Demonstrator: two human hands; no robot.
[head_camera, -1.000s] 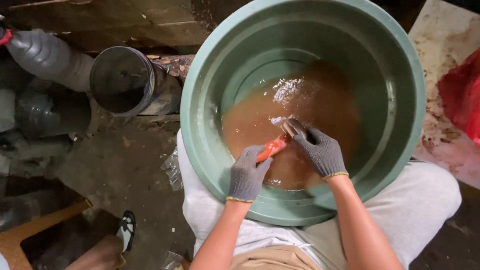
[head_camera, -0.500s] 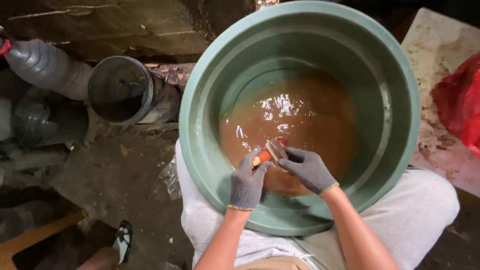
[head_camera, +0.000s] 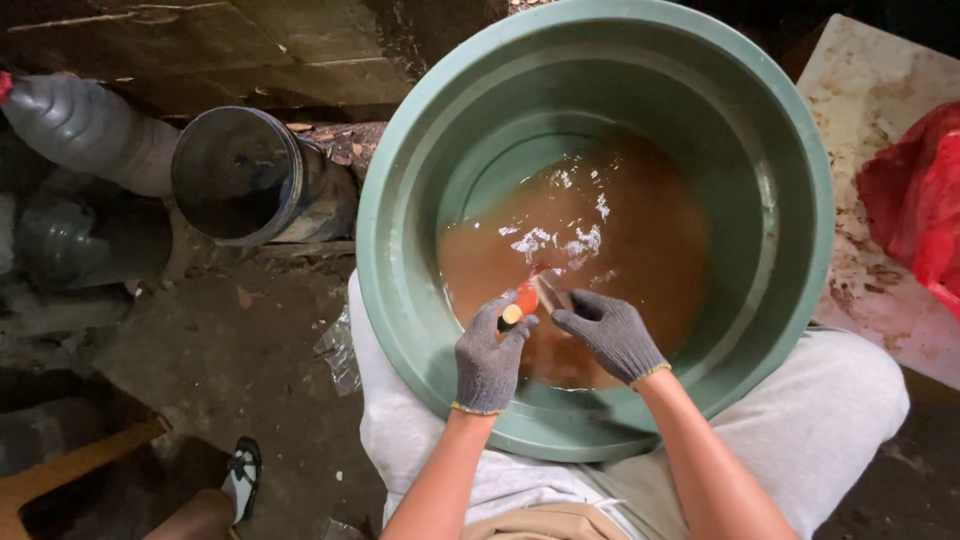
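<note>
A grey plastic bottle (head_camera: 85, 125) lies at the far left on dark, dirty ground, with a dark round bucket (head_camera: 245, 175) tipped on its side just beside it, its open mouth toward the camera. Lower left, a sandalled foot (head_camera: 238, 475) shows at the frame's edge, next to an orange wooden plank (head_camera: 60, 470).

At centre, a large green plastic basin (head_camera: 600, 230) rests tilted against the person's lap, on light grey trousers (head_camera: 850, 420). Murky brown water (head_camera: 590, 250) pools in its bottom, with small patches of foam on the surface.

Both hands wear grey knitted gloves with yellow cuffs and work low inside the basin, at the near edge of the water. The left hand (head_camera: 490, 355) is closed around a small orange-red piece (head_camera: 522, 302) with a yellowish end, which pokes up from its fingers just above the waterline. The right hand (head_camera: 612, 335) sits just beside it, fingers curled and pointing toward the same piece; its fingertips meet something thin and pale at the piece's upper end, too small to identify, and whether they grip it cannot be told.

At right, a stained pale board (head_camera: 880, 180) lies on the ground beyond the basin's rim, with a red plastic bag (head_camera: 920, 200) on it at the frame's edge.
</note>
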